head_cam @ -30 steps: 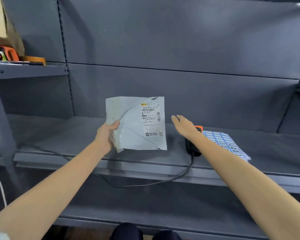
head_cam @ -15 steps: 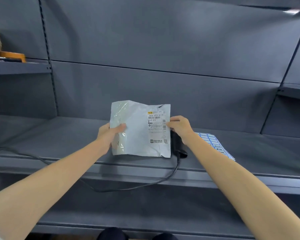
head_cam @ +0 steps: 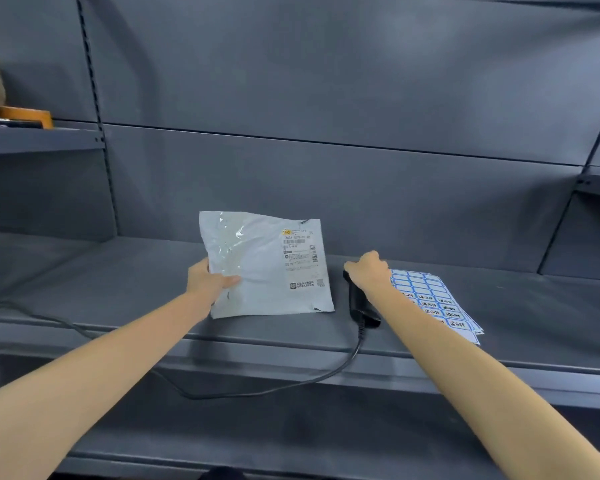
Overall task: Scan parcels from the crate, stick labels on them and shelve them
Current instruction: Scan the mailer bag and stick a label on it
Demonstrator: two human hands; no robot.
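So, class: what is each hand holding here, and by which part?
The left hand holds the white parcel by its lower left edge. The right hand curls over the head end of the black scanner on the shelf.

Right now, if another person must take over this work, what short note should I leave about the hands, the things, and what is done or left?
Left hand holds the white parcel upright by its left edge, shipping label facing you, above the grey shelf.
Right hand is curled over the head of the black scanner, which lies on the shelf, cable hanging over the front edge.
Sheet of blue-bordered labels lies flat to the right of the scanner.
Done: parcel is out and presented.
Left: no sticker from the sheet shows on it; whether it is scanned cannot be told. Label, then shelve.
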